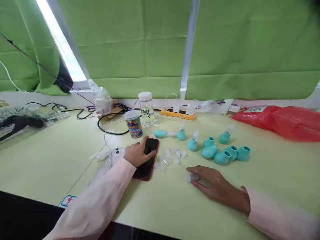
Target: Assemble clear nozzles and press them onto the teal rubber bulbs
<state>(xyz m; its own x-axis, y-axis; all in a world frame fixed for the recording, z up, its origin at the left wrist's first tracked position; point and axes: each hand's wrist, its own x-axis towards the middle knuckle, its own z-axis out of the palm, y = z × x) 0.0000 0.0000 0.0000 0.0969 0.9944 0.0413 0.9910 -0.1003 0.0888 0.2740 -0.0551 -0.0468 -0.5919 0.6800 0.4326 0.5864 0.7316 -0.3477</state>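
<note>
**Two hands on a pale green table: one on a phone, one over a small clear cap**

Nearest you, your right hand (212, 185) lies low on the table (50, 160), palm down, fingers loosely together and curled over a small clear plastic tip (189, 177) at the fingertips. The tip touches your fingers, but you cannot tell from this view whether it is actually pinched or only covered. Judging by its look, it is very light, thin-walled and slick, so it would likely skate away under a flat press; taking it by its sides between thumb and forefinger seems the surest hold.

To the left, your left hand (137, 153) rests flat on a dark phone in a red case (147, 163), fingers relaxed and slightly spread across the screen. A second phone in a clear case (117, 153) lies just beside it, under your sleeve.

Between your hands sits a loose scatter of more clear tips (172, 156), near one another, some touching.

A little farther, on the right, is a cluster of teal rubber bulbs (225, 154), several touching. They look soft and squeezable, probably grippy, easiest held around the round belly. Two more bulbs with tips already fitted (193, 142) stand near them.

Beyond these are a printed can (133, 125), a clear jar with a white lid (146, 108), an orange power strip (178, 113) and a red plastic bag (282, 121) far right. A green curtain (140, 43) closes the back.
</note>
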